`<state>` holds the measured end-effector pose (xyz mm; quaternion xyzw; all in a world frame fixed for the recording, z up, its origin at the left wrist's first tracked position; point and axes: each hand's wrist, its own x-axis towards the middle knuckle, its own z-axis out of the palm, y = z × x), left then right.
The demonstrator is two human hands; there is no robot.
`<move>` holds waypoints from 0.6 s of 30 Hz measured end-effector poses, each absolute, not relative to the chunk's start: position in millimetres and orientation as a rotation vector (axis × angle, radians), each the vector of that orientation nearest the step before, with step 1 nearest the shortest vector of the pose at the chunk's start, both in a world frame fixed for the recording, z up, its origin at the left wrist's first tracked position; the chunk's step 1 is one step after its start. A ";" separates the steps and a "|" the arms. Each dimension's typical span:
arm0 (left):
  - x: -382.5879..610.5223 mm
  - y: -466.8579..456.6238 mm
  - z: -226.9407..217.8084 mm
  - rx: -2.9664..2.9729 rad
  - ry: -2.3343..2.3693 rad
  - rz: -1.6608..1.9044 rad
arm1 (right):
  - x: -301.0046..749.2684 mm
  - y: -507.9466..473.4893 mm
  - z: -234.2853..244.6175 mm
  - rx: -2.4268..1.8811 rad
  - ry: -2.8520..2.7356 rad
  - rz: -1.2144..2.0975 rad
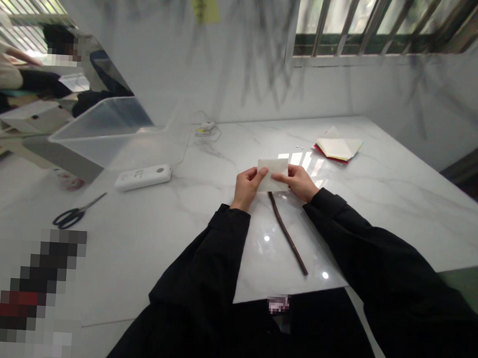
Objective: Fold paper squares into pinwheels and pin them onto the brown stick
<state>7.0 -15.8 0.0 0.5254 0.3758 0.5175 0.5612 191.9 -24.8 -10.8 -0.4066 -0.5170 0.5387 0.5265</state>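
Note:
A small cream sheet of paper (273,167) is held up between my two hands above the marble-patterned table. My left hand (246,187) pinches its left side, thumb lying on the near face. From the other side my right hand (301,183) grips the paper, its thumb pointing inward across the sheet. Below the paper a thin dark brown stick (286,233) lies slanted on the table, its upper end near the sheet's lower edge. Most of my fingers are hidden behind the paper.
Folded coloured papers (338,148) lie toward the back right. At left are a white power strip-like box (144,177), black-handled scissors (77,212) and a clear plastic bin (104,125). A coiled cable (207,128) sits by the wall. Other people are at the far left.

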 end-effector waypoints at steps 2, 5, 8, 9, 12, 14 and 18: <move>2.3 -14.0 3.0 1.275 0.970 1.219 | 200.1 -22.6 -10.9 -0.991 -1.157 1.302; -3.2 -15.5 6.6 1.522 1.274 1.231 | 219.2 -21.5 -9.2 -0.988 -1.056 1.323; 0.4 -24.0 7.3 1.898 1.527 1.093 | 240.0 -24.0 -8.4 -0.964 -1.039 1.345; 3.3 -27.5 6.9 2.030 1.544 1.020 | 246.1 -24.9 -8.9 -0.957 -1.052 1.354; 11.2 -33.7 4.8 2.308 1.526 0.843 | 260.4 -25.2 -12.2 -0.978 -1.142 1.372; 11.2 -31.8 3.5 2.285 1.522 0.840 | 266.6 -23.0 -14.5 -1.045 -1.234 1.344; -1.9 -17.6 2.7 1.831 1.397 1.027 | 270.9 -18.5 -13.9 -1.175 -1.432 1.160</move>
